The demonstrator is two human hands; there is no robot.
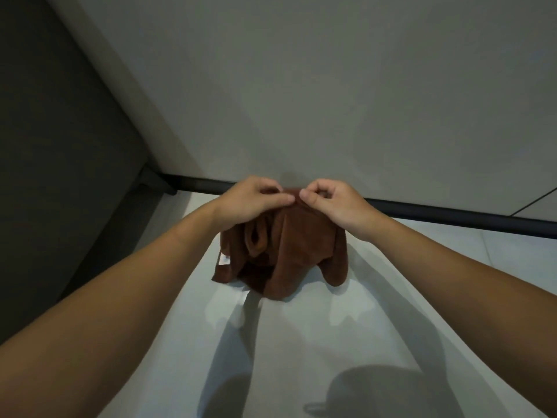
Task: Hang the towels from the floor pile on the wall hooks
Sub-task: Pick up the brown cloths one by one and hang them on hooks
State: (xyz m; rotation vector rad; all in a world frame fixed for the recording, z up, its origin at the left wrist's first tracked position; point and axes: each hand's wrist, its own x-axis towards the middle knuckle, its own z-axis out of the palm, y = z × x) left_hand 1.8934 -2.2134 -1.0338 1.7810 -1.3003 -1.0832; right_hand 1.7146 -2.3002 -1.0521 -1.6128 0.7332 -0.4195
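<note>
A brown towel [297,245] hangs bunched in folds in front of me, close to the pale wall [331,86]. My left hand [253,200] pinches its top edge from the left. My right hand [334,203] pinches the same edge from the right, thumb against curled fingers. The two hands nearly touch at the towel's top. A small white label [223,260] shows on the towel's left side. No wall hook and no floor pile is visible; the spot behind the hands is hidden.
A black skirting strip [437,211] runs along the foot of the wall. Pale glossy floor [301,342] lies below, with shadows of my arms and head. A dark panel [54,146] stands at the left.
</note>
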